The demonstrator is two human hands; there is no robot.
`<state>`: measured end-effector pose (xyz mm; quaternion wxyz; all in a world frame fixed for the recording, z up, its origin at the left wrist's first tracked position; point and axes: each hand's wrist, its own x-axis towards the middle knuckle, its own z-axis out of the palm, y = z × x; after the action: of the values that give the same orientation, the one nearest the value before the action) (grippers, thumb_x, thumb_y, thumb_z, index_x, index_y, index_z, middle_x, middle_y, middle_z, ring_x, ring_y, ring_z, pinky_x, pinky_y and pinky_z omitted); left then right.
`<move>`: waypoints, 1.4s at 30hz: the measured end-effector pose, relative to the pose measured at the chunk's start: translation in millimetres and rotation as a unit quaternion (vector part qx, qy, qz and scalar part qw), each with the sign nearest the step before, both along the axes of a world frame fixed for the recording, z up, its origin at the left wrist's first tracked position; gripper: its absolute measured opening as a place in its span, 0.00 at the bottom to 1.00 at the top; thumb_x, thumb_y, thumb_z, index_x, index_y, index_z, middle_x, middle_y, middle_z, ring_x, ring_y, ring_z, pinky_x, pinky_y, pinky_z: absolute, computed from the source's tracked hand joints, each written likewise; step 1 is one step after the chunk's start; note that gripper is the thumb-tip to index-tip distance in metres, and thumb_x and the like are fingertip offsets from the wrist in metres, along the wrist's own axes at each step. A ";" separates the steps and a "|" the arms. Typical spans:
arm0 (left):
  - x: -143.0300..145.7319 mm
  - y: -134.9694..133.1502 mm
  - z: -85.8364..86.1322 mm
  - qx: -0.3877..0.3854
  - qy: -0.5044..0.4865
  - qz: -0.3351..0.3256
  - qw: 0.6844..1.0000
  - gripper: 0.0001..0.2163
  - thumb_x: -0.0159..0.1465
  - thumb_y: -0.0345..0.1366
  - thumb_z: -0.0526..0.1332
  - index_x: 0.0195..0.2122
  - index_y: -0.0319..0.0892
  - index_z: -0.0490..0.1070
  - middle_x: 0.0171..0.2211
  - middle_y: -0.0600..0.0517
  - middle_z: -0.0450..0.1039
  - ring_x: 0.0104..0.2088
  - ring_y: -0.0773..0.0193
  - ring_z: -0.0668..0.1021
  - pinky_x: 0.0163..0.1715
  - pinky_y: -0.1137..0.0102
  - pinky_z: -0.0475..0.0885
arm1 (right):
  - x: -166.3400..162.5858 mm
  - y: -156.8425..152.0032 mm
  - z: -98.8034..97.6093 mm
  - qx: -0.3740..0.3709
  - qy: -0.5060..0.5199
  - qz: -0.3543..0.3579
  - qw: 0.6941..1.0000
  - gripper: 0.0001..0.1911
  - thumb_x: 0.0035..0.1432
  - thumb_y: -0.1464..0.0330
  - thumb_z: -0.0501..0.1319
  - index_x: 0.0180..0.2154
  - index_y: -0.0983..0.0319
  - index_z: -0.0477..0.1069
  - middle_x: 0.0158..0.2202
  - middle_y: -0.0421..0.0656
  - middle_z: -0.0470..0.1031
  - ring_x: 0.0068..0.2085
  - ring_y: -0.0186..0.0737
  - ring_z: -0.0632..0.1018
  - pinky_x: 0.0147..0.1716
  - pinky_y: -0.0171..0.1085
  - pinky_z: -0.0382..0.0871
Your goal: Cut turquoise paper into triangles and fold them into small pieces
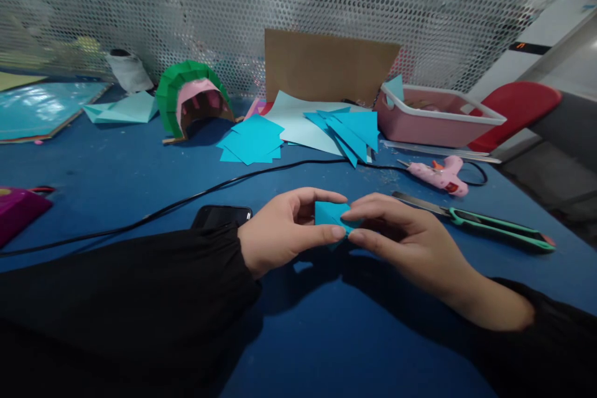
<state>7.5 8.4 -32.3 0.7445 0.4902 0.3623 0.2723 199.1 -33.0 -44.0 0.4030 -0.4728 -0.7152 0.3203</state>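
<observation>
A small piece of folded bright blue paper [330, 214] is held just above the blue table, between both hands. My left hand [286, 230] pinches its left side, with the thumb along the lower front edge and the index finger behind the top. From the right, my right hand [405, 230] grips the other end between thumb and fingers. Part of the paper is hidden by the fingers of both hands. Beyond the hands lie a stack of blue paper squares [254, 140] and several folded blue paper triangles [354, 130].
A black cable [209, 189] crosses the table [298, 348] behind a phone [221, 216]. To the right lie a green-edged utility knife [499, 228] and a pink glue gun [445, 175]. Behind them stand a pink basket [429, 124], cardboard [326, 68] and a green paper arch [170, 96].
</observation>
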 end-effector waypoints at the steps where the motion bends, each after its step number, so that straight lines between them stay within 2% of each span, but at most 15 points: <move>1: 0.3 0.0 0.0 0.001 0.002 0.000 1.000 0.18 0.51 0.26 0.69 0.43 0.38 0.72 0.30 0.54 0.74 0.30 0.70 0.74 0.35 0.73 0.68 | -0.2 0.0 0.3 -0.004 0.003 -0.003 1.000 0.04 0.55 0.66 0.65 0.35 0.58 0.76 0.35 0.43 0.75 0.35 0.39 0.77 0.33 0.36 0.73; 6: 0.6 -1.1 -0.5 0.020 0.022 -0.013 0.999 0.17 0.52 0.25 0.68 0.44 0.38 0.71 0.25 0.57 0.72 0.25 0.73 0.72 0.28 0.76 0.66 | -0.6 -0.5 0.2 -0.004 0.010 -0.025 1.000 0.03 0.58 0.66 0.62 0.33 0.58 0.73 0.32 0.43 0.75 0.32 0.38 0.76 0.30 0.35 0.72; 10: -1.2 -1.3 -0.9 0.045 0.042 -0.020 0.998 0.16 0.53 0.32 0.69 0.43 0.37 0.72 0.27 0.55 0.72 0.27 0.72 0.72 0.28 0.75 0.67 | -1.2 -1.6 0.4 0.014 -0.010 -0.019 1.000 0.06 0.58 0.65 0.61 0.31 0.59 0.72 0.30 0.43 0.76 0.31 0.38 0.76 0.29 0.35 0.72; 14: -2.9 -1.4 -1.0 0.122 0.112 -0.034 0.986 0.19 0.53 0.39 0.69 0.44 0.39 0.74 0.18 0.61 0.59 0.20 0.74 0.62 0.20 0.77 0.58 | -3.2 -2.2 3.3 0.010 -0.033 -0.040 0.999 0.08 0.58 0.64 0.61 0.29 0.60 0.72 0.28 0.43 0.76 0.29 0.37 0.76 0.29 0.34 0.72; 16: -3.2 -1.8 -1.5 0.142 0.121 -0.037 0.982 0.18 0.53 0.41 0.68 0.44 0.39 0.74 0.18 0.60 0.57 0.20 0.73 0.60 0.19 0.76 0.56 | -4.3 -2.6 5.2 0.008 -0.037 -0.044 0.998 0.09 0.58 0.63 0.61 0.28 0.60 0.72 0.26 0.42 0.76 0.28 0.37 0.76 0.28 0.33 0.72; 22: -2.9 -3.4 -4.5 0.148 0.119 -0.044 0.981 0.16 0.55 0.40 0.66 0.43 0.40 0.74 0.20 0.57 0.65 0.20 0.72 0.64 0.20 0.75 0.61 | -4.3 -3.3 5.2 -0.008 -0.028 -0.049 0.998 0.11 0.57 0.61 0.62 0.27 0.60 0.71 0.25 0.42 0.75 0.26 0.36 0.74 0.26 0.33 0.70; 28: -0.9 -4.4 -1.7 0.130 0.076 -0.049 0.987 0.11 0.54 0.34 0.66 0.38 0.37 0.73 0.31 0.50 0.74 0.24 0.71 0.71 0.23 0.75 0.65 | -3.9 -3.1 2.1 -0.036 -0.008 -0.033 0.999 0.12 0.56 0.60 0.62 0.27 0.61 0.70 0.24 0.42 0.73 0.26 0.35 0.73 0.25 0.33 0.68; 31: 0.1 -5.2 0.3 0.136 0.074 -0.046 0.987 0.09 0.54 0.32 0.65 0.36 0.36 0.72 0.32 0.49 0.75 0.24 0.72 0.70 0.23 0.76 0.64 | -4.9 -3.2 2.4 -0.043 0.002 -0.037 0.998 0.12 0.55 0.60 0.63 0.26 0.61 0.69 0.23 0.41 0.71 0.24 0.34 0.72 0.23 0.32 0.68; 34: -0.1 -6.6 1.3 0.164 0.083 -0.031 0.982 0.09 0.54 0.32 0.65 0.36 0.37 0.72 0.34 0.49 0.75 0.21 0.75 0.65 0.20 0.77 0.61 | -4.7 -3.0 3.3 -0.045 0.022 -0.041 0.998 0.09 0.54 0.61 0.64 0.30 0.60 0.69 0.26 0.40 0.72 0.26 0.34 0.73 0.24 0.31 0.69; 37: -1.3 -7.7 1.0 0.184 0.082 -0.021 0.979 0.10 0.55 0.33 0.64 0.38 0.38 0.72 0.33 0.50 0.74 0.21 0.74 0.65 0.20 0.76 0.60 | -3.4 -2.6 4.5 -0.057 0.019 -0.014 0.998 0.07 0.56 0.63 0.63 0.33 0.60 0.71 0.27 0.41 0.73 0.27 0.34 0.73 0.26 0.31 0.69; 42: -2.2 -6.9 -0.2 0.188 0.082 -0.026 0.978 0.10 0.56 0.35 0.64 0.39 0.39 0.72 0.28 0.53 0.70 0.22 0.72 0.67 0.21 0.75 0.61 | -3.6 -2.8 6.5 -0.060 -0.005 0.001 0.998 0.09 0.55 0.64 0.63 0.27 0.62 0.70 0.23 0.39 0.70 0.24 0.32 0.69 0.22 0.30 0.64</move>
<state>5.3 1.5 -32.5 0.6137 0.6515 0.3514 0.2747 195.5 -35.8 -37.5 0.3701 -0.4970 -0.6968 0.3611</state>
